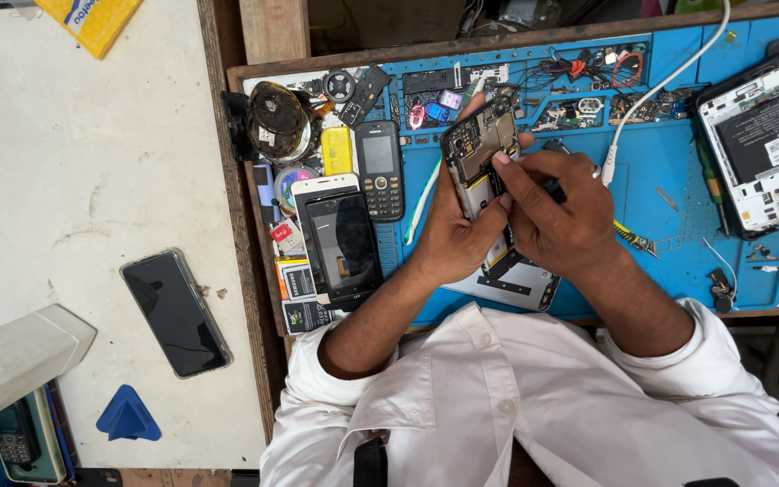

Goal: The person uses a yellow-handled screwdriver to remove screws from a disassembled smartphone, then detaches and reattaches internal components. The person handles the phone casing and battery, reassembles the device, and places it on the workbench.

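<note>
My left hand (pixel 451 236) holds an opened smartphone (pixel 480 144) with its back cover off and its circuit board showing, tilted above the blue work mat (pixel 651 171). My right hand (pixel 556 209) is closed around a small dark tool (pixel 554 189), and its fingertips press on the middle of the phone's board. Under both hands lies a flat grey phone part (pixel 520 281) on the mat. White shirt sleeves cover both forearms up to the elbows.
A black keypad phone (pixel 380 169), a stack of touchscreen phones (pixel 340 234) and small batteries lie left of my hands. Another opened phone (pixel 768 144) sits at the right. A white cable (pixel 655 90) crosses the mat. On the white counter lie a dark phone (pixel 176 311) and a blue triangular pick (pixel 127 417).
</note>
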